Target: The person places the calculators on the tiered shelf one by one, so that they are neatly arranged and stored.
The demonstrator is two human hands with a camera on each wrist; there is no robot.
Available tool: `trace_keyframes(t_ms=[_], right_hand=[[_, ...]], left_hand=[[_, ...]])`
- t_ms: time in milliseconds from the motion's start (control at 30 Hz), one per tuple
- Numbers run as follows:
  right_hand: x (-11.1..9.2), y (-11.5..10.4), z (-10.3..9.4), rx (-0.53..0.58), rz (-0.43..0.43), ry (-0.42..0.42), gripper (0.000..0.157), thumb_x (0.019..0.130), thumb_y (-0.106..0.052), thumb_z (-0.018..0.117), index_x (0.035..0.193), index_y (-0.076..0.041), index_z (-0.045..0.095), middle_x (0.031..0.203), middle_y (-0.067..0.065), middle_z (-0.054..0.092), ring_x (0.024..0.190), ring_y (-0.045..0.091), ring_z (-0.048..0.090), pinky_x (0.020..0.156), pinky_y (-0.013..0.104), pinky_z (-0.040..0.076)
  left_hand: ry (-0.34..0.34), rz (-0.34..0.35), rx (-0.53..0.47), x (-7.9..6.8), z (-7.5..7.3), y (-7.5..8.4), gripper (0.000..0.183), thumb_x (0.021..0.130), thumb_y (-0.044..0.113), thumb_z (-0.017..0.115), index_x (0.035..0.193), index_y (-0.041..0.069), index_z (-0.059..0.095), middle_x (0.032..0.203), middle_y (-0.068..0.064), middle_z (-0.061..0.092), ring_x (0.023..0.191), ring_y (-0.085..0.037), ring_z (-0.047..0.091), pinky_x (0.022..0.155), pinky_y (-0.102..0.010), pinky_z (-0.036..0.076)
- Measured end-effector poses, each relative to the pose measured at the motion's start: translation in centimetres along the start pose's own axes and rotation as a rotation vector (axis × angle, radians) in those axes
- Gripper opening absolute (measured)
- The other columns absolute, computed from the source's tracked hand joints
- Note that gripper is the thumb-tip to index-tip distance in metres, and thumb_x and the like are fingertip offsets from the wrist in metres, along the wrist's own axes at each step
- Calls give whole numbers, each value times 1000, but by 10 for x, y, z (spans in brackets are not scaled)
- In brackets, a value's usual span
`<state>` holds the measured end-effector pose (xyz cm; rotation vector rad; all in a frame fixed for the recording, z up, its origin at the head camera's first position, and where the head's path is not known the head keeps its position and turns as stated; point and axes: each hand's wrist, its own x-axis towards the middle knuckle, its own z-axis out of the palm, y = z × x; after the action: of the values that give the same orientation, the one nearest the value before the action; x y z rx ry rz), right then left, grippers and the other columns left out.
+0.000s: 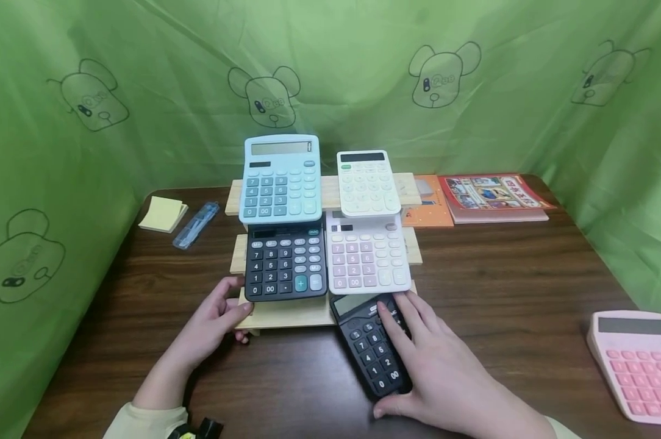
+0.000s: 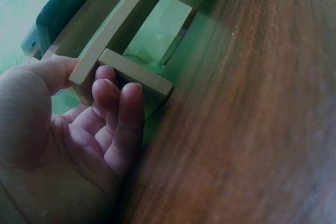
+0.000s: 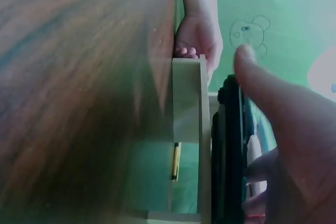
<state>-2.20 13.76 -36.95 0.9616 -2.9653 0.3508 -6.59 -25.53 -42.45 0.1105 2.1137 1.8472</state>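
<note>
A tiered wooden rack point(image 1: 292, 315) holds several calculators. My left hand point(image 1: 212, 317) grips its lowest board at the front left corner, thumb on top and fingers beneath, as the left wrist view shows at the board end point(image 2: 84, 74). Over a black calculator point(image 1: 371, 356) at the right of that board lies my right hand point(image 1: 440, 360), index finger on the keys, thumb by the near end. In the right wrist view this calculator point(image 3: 227, 156) lies along the board point(image 3: 205, 124), and the thumb stands off its edge.
Higher tiers bear a blue calculator point(image 1: 281, 174), a white one point(image 1: 368, 183), a dark one point(image 1: 283, 262) and a white-and-pink one point(image 1: 369, 256). Sticky notes point(image 1: 163, 213) and a blue clear item point(image 1: 196, 225) lie left; books point(image 1: 495, 195) behind right; a pink calculator point(image 1: 638, 366) far right.
</note>
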Motion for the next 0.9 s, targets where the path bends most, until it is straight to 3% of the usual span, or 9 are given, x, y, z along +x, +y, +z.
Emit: trace_keyframes(t_ms=[100,200,300,400,567,900], right_hand=[[2,-2,-3,-23,-17,-12,118,66,-85,59,153,-12,28,156,18,17,142,34,14,100,50,43],[6,-4,-5,-36,-48,-4,102,74,-67,70,151,-11,34,153,20,23,139,34,20,91,47,51],[9,-7,-5,-19,-78,-4,90,77,-53,75,149,-13,38,152,19,24,139,32,21,89,44,52],[11,-8,-4,22,-108,2,84,79,-46,76,148,-14,40,153,18,22,139,30,21,94,44,49],[13,-12,-2,41,-111,22,81,79,-41,76,148,-18,40,153,20,20,135,30,27,97,45,47],[24,-24,1,29,-133,5,81,82,-43,73,150,-20,36,151,22,26,130,32,41,85,46,54]], left_hand=[[-3,2,2,1,0,1,41,100,22,55,133,10,32,86,-25,63,56,-27,58,55,-47,56],[-3,5,-2,2,1,1,41,100,21,55,133,10,32,85,-25,62,55,-26,58,55,-48,56],[-1,0,-2,2,2,1,41,100,21,55,133,10,33,85,-25,63,56,-27,58,55,-48,56],[0,-5,-4,2,2,1,41,100,21,55,133,10,32,86,-25,63,56,-27,59,55,-48,56],[2,-7,-3,1,1,1,41,100,21,56,132,11,33,87,-25,63,55,-27,59,55,-48,56],[3,-16,-2,1,0,1,42,100,22,55,133,11,32,88,-25,63,56,-26,58,56,-48,56]])
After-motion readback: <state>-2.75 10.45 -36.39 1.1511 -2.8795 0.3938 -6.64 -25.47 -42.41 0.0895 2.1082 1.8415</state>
